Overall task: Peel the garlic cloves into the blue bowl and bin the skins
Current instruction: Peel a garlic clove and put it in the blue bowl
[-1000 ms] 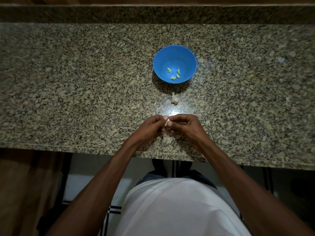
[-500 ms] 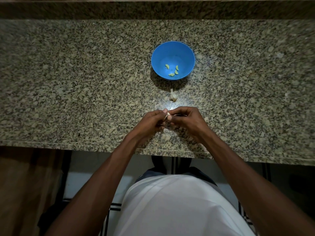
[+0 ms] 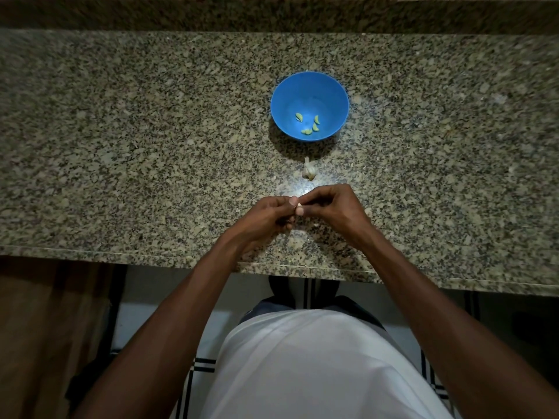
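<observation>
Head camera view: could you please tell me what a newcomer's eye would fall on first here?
The bright blue bowl stands out at mid-counter, with a few peeled cloves lying in its bottom. Nearer the counter's front edge, the left hand and right hand meet, both pinching a small garlic clove between their fingertips. A pale piece of garlic lies on the granite counter between bowl and hands.

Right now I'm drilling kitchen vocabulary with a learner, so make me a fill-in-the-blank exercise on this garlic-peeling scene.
1. The peeled cloves lie inside the bowl, whose colour is ____.
2. The number of peeled cloves in the bowl is ____.
3. The left hand and right hand together pinch one garlic ____.
4. The unpeeled garlic piece lies on the granite counter between the hands and the ____.

Missing words: blue; four; clove; bowl
</observation>
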Demonstrator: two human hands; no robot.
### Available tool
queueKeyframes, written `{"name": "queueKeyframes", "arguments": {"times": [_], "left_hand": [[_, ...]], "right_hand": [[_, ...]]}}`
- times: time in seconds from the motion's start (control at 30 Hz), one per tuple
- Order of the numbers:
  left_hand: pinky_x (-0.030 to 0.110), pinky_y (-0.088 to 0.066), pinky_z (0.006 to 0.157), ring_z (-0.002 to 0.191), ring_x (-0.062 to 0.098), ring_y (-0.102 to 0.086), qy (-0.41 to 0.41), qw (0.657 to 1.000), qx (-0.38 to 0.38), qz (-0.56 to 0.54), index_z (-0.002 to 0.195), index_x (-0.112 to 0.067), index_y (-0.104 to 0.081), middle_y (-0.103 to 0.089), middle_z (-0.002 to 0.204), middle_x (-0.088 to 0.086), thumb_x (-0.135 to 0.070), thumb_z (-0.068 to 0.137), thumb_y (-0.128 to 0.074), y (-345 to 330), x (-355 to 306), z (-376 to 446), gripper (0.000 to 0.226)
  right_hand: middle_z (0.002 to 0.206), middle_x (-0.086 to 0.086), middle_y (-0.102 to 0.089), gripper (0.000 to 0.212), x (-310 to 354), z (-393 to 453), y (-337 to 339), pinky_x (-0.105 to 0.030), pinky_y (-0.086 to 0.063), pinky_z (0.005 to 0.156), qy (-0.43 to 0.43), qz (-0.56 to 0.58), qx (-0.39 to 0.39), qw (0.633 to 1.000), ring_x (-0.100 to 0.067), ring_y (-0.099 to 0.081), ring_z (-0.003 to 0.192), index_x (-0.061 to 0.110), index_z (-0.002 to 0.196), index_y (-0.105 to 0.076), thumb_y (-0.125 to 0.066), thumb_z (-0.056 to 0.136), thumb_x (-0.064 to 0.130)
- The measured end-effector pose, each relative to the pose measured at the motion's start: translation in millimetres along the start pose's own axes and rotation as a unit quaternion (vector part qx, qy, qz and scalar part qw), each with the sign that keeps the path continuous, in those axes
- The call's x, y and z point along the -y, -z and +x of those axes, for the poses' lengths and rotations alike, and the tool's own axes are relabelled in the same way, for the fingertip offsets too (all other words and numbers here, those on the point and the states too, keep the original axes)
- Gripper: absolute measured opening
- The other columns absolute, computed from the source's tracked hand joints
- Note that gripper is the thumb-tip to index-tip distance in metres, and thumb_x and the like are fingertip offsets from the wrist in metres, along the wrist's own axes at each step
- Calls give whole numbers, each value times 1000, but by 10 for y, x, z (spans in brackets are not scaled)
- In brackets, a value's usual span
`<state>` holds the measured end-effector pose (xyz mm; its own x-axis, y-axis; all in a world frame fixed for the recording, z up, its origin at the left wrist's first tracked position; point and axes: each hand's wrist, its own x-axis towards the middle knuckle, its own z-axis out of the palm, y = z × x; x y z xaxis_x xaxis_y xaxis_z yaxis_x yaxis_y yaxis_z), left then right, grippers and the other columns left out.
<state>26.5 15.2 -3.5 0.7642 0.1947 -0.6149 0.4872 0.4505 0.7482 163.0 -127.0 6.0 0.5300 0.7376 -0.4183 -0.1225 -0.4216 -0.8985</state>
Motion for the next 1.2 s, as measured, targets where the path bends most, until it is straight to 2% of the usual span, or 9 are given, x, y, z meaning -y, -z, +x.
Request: {"name": "queueKeyframes", "arguments": {"times": [0.17,0.33,0.53,0.63,0.73,0.87,0.93,1.07,1.2], "left_hand": [[25,-49,71,74,9,-56,-8,1000,18,6,93,-13,-63,-64,83,-2,-19,109,-52,24,-13,-9,21],[31,-50,80,83,13,-56,-15,1000,15,11,95,-15,-62,-60,92,3,-26,110,-52,53,-15,22,21],[30,-51,77,79,11,-63,-53,993,-62,82,107,-12,-67,-69,94,4,-30,102,-66,44,-36,34,19],[26,-57,76,81,10,-72,-77,989,-111,60,110,-8,-69,-74,92,4,-20,93,-78,23,-59,32,22],[28,-60,77,81,16,-73,-103,983,-136,73,104,-1,-72,-76,91,10,-14,92,-79,19,-45,38,19],[25,-59,73,81,10,-72,-143,965,-190,109,102,-3,-69,-74,92,5,-11,96,-73,-34,-43,35,10],[23,-59,71,79,10,-73,-161,956,-216,113,101,-4,-70,-75,91,7,-10,97,-72,-79,-55,34,8],[29,-61,72,81,16,-75,-187,936,-280,102,96,-6,-71,-76,88,5,-10,97,-72,-165,-25,70,4],[27,-60,68,80,15,-75,-200,927,-312,64,94,-7,-70,-76,84,3,-8,96,-73,-225,-42,90,3]], "right_hand": [[89,-4,-82,19,31,13,-2,-50,-61,95,2,-22,10,1000,-21,-79,90,10,94,-84,-91,77,7],[89,0,-82,18,42,50,-9,-52,-62,93,1,-44,0,999,-20,-79,90,16,93,-84,-92,77,14],[80,6,-79,17,105,26,-14,-29,-60,73,27,-109,-25,993,-8,-77,77,19,93,-82,-91,79,17],[77,4,-79,18,114,-2,-9,-31,-63,71,27,-119,-31,992,-9,-77,74,22,91,-82,-93,77,17],[77,1,-78,23,101,-6,-34,-30,-64,69,29,-118,-60,991,-9,-76,72,18,93,-81,-94,74,17],[85,-1,-81,19,34,21,-56,-43,-66,81,-3,-49,-40,998,-16,-80,82,13,99,-82,-90,82,20],[90,-6,-82,14,43,5,-65,-42,-65,86,-16,27,-32,999,-21,-80,87,9,101,-82,-83,89,15],[95,-19,-80,21,121,-48,-125,-32,-65,82,-50,193,-52,978,-29,-79,90,-5,108,-77,-80,88,2],[96,-21,-80,20,109,-63,-187,-30,-64,82,-75,261,-92,958,-33,-79,93,-5,107,-77,-80,87,-2]]}}
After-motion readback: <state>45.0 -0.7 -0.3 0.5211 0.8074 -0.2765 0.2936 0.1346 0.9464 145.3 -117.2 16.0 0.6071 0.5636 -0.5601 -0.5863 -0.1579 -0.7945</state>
